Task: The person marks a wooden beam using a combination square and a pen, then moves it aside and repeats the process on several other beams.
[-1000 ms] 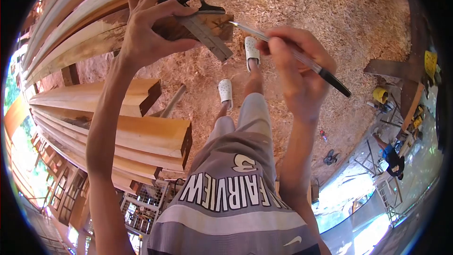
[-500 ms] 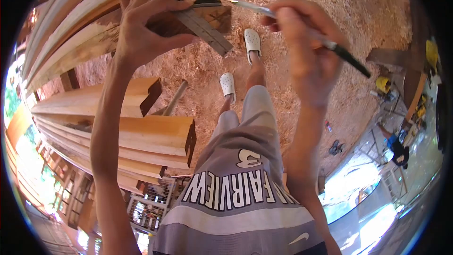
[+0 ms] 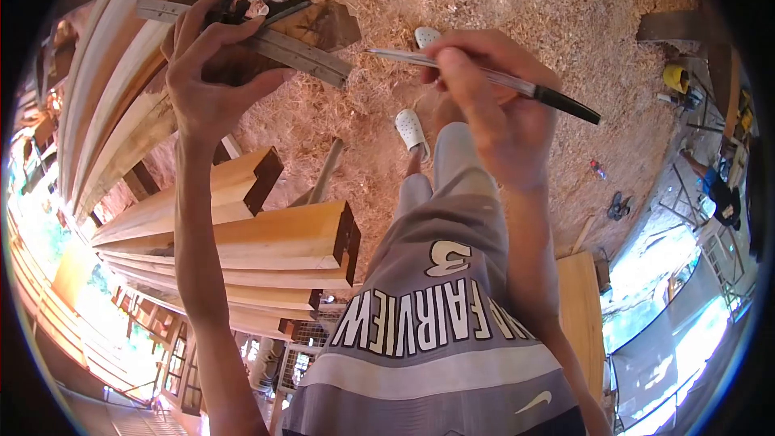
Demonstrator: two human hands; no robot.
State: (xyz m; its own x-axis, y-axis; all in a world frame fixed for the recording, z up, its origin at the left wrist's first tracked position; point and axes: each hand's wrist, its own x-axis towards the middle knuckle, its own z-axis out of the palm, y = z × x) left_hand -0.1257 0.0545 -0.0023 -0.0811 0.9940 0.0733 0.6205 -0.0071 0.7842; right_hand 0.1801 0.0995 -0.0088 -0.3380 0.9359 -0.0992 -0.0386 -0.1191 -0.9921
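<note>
My left hand (image 3: 202, 85) is wrapped around a combination square, its fingers and thumb spread along the tool and a timber. The square's steel blade (image 3: 303, 58) lies across the dark, rough end of the timber (image 3: 333, 24), and its black head (image 3: 278, 10) rests near the far edge. In my right hand (image 3: 508, 113) is a clear-barrelled pen (image 3: 565, 103) with a black end, pinched between thumb and fingers. Its tip points left, a short way from the blade's free end and apparently not touching the wood.
Long boards are stacked at left (image 3: 137, 56), with more squared timbers (image 3: 282, 234) below them. Wood shavings (image 3: 517, 0) cover the ground around my white clogs (image 3: 410, 131). A person (image 3: 721, 194) is at the far right, near a yellow object (image 3: 676, 77).
My view has shifted, so the boards appear farther right. The pen tip has come closer to the free end of the square's blade. Both hands keep their hold.
</note>
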